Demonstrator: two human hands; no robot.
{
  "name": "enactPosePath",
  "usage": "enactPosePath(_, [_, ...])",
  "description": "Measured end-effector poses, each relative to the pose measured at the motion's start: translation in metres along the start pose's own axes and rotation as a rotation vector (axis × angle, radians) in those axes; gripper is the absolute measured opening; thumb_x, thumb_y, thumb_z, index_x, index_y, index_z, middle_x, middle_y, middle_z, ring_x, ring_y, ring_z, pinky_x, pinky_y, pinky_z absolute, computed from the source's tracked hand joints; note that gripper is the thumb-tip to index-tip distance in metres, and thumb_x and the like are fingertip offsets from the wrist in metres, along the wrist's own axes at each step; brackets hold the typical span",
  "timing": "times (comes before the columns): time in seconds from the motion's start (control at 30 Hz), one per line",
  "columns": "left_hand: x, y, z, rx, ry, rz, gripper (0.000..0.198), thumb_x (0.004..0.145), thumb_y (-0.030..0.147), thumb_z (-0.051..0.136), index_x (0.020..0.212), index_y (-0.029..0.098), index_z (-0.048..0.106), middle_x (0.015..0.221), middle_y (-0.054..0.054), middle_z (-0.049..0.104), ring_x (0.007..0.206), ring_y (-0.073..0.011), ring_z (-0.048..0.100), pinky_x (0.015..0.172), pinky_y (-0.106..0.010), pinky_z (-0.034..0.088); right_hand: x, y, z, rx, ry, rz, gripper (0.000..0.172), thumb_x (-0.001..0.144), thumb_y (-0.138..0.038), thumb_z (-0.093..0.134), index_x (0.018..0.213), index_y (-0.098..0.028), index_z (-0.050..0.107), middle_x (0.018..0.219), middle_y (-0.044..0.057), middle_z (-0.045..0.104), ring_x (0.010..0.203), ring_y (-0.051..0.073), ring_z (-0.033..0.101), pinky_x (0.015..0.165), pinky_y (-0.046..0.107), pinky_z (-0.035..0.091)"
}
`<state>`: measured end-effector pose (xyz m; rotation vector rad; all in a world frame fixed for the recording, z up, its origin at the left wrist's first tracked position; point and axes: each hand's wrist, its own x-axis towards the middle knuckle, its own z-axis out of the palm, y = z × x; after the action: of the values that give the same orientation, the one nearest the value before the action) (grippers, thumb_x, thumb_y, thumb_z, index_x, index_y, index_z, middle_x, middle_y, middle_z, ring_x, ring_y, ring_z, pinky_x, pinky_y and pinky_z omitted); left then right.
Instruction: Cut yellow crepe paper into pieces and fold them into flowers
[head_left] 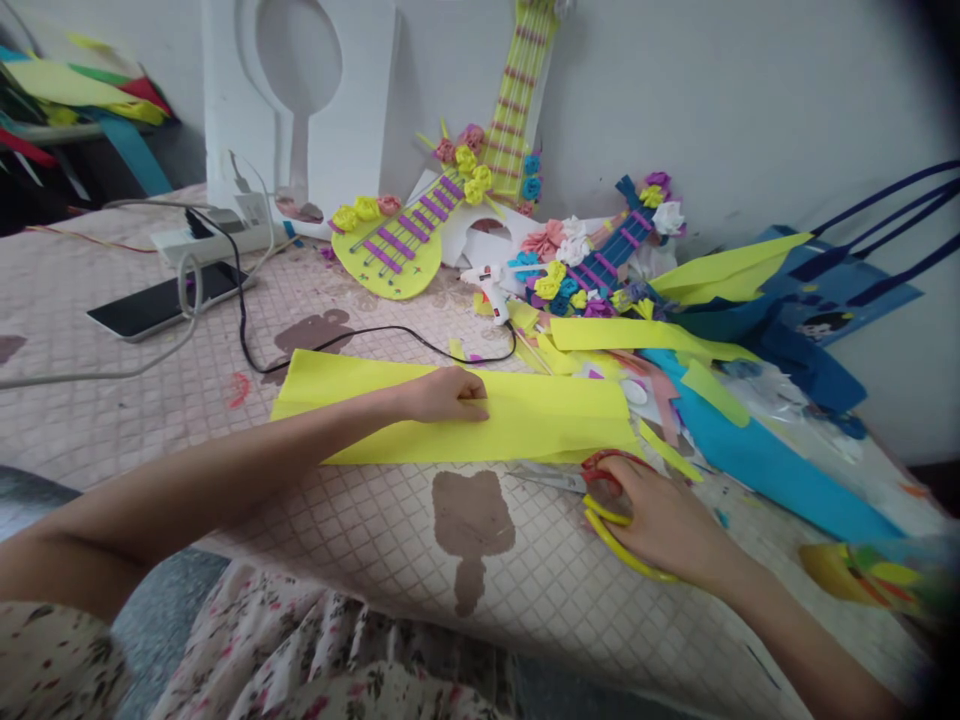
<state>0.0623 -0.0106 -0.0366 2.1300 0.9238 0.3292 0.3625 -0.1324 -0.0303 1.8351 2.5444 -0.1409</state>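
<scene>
From the head view, I see a yellow sheet (pixel 555 410) lying near the surface's front edge. The left hand (pixel 448 395) rests on it, fingers curled nearly closed; I can't tell whether they pinch it. The right hand (pixel 660 510) has its fingers wrapped around the scissors (pixel 574 482), blades beside the sheet's near edge. A glue gun (pixel 489 290) sits towards the surface's back edge.

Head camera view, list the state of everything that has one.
Yellow sheet: spread out, creased
Left hand: curled on the sheet
Scissors: held, blade opening unclear
Right hand: gripping scissors
Glue gun: set down, cord attached
Tablet-like device: screen dark
Power strip: plugs apparently inserted
Blue bag: handles raised
</scene>
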Motion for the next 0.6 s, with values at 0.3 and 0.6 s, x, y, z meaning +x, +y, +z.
enactPosePath(0.3, [-0.021,0.007,0.009,0.291,0.044,0.563,0.034,0.089,0.014,0.044,0.118,0.023,0.057,0.129,-0.009,0.057,0.128,-0.0217,0.044,0.108,-0.043,0.027,0.014,-0.009,0.000,0.013,-0.002,-0.078,0.029,0.074,-0.044,0.060,0.094,-0.025,0.053,0.096,0.004,0.067,0.087,0.025,0.064,0.068,0.035,0.048])
enactPosePath(0.6, [-0.014,-0.006,0.011,0.256,-0.218,0.436,0.043,0.091,0.023,0.044,0.133,0.033,0.047,0.144,0.001,0.042,0.139,-0.0160,0.025,0.116,-0.041,-0.003,0.023,-0.014,0.001,-0.024,0.013,-0.123,0.033,0.071,-0.045,0.063,0.095,-0.024,0.054,0.097,0.005,0.068,0.088,0.026,0.064,0.071,0.038,0.049])
